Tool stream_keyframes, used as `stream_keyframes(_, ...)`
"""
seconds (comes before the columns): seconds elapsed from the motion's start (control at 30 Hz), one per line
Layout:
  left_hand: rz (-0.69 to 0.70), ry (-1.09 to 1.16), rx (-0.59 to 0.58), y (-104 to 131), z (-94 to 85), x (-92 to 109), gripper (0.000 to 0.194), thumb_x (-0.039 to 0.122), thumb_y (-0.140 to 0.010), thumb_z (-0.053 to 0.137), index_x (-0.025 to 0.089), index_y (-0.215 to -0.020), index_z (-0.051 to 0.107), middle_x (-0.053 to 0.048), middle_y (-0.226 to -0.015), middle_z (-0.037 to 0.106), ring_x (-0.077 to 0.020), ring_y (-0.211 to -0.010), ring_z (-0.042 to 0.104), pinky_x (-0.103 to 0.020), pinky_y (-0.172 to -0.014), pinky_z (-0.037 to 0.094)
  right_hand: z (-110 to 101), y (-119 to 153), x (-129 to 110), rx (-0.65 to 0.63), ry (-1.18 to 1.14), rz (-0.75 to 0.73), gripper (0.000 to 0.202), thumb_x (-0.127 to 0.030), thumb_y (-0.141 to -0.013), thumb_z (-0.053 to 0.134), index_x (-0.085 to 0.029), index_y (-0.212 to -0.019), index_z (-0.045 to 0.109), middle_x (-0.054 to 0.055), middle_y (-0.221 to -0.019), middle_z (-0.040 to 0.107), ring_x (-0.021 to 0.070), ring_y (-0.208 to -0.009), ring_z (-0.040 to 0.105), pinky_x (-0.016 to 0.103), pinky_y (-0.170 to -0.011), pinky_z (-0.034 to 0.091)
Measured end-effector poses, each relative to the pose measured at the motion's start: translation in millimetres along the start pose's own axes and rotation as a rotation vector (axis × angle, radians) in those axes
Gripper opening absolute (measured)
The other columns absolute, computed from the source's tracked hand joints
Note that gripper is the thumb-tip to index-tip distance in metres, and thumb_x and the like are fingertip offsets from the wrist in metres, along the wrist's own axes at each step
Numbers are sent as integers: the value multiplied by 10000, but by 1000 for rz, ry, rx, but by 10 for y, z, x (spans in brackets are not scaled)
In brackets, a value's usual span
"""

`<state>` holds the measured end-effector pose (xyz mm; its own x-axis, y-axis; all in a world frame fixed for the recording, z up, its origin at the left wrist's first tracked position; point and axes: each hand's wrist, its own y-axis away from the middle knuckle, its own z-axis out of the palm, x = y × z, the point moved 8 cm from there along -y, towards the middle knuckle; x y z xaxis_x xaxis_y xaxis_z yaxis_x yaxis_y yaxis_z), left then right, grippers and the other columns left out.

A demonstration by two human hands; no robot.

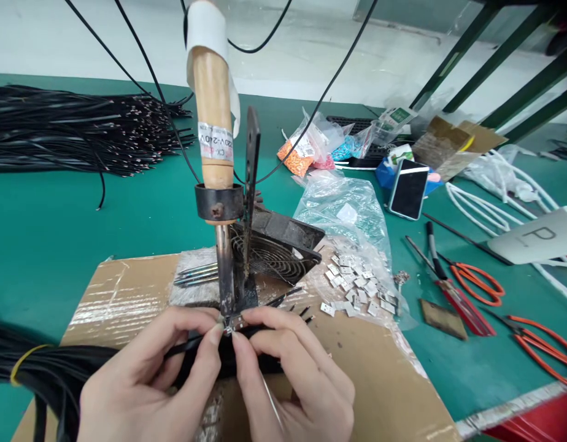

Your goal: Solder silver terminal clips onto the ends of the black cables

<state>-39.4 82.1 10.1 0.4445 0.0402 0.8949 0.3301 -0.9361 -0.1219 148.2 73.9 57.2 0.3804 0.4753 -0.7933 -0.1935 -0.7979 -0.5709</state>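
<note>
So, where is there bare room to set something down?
Green tabletop between the black wires and the cardboard, left of the soldering iron. Also the cardboard right of the right hand, nearer than the metal plugs. Crowded: the right side, with phone and scissors.

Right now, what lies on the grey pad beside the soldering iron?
Thin metal rods lie on the pad; their right ends vanish behind the iron's shaft. What the left hand covers cannot be seen.

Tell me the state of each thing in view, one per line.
Left hand: pinching a black cable
Right hand: pinching a small metal piece
Soldering iron: clamped upright, tip down
Fan: whether spinning, unclear
Cable bundle: tied with yellow band
Metal connectors: loose on plastic bag
Phone: propped up, screen dark
</note>
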Motion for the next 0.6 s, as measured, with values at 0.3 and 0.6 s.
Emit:
stream_keyframes(0.3,-17,-5,6,43,-32,-47,115,396,-884,804,295,-911,758,58,-938,795,-117,-834,783,-58,-617,581,12,-12,0,-1,-8,13,205,20,-878,754,-182,-867,718,28,-998,817,106,-852,792,172,-841,627)
stream_keyframes(0.6,-68,18,-38,120,35,-22,111,391,-831,787,288,-829,746,58,-920,785,-105,-791,771,-61,-671,586,-182,68,218,129,5,307,131,-173,-965,711,-275,-884,703,-71,-826,756,78,-706,699,158,-700,559)
